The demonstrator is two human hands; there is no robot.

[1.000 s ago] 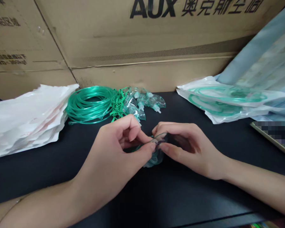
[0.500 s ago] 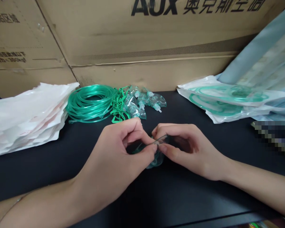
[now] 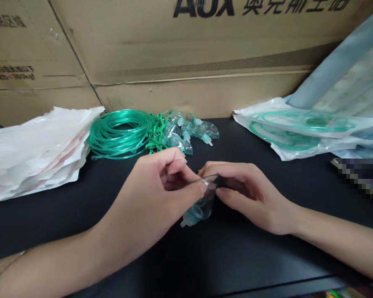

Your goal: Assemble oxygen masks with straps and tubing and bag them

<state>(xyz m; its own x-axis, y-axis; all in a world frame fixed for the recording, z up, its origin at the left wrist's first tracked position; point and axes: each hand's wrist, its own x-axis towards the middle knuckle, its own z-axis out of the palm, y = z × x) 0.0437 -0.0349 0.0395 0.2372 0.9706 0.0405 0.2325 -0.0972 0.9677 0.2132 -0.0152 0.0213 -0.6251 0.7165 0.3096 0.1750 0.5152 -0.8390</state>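
A clear, green-tinted oxygen mask [image 3: 207,210] hangs between my hands over the black table. Its pale connector points down and to the left, below my left thumb. My left hand [image 3: 161,188] pinches the mask's upper edge between thumb and bent forefinger. On the other side, my right hand [image 3: 251,196] grips the same edge, its thumb at the front and its fingers curled behind. Part of the mask is hidden behind my left thumb and hand.
Coiled green tubing [image 3: 121,134], green elastic straps [image 3: 157,134] and several clear masks [image 3: 207,130] lie behind my hands. White pouches [image 3: 34,153] are stacked left. Packaged tubing [image 3: 298,128] and a blurred-out device [image 3: 360,178] lie right. Cardboard boxes [image 3: 189,49] stand behind.
The mask has tilted, so more of its body and the pale connector show below my hands. My right thumb has shifted slightly right, away from my left thumb.
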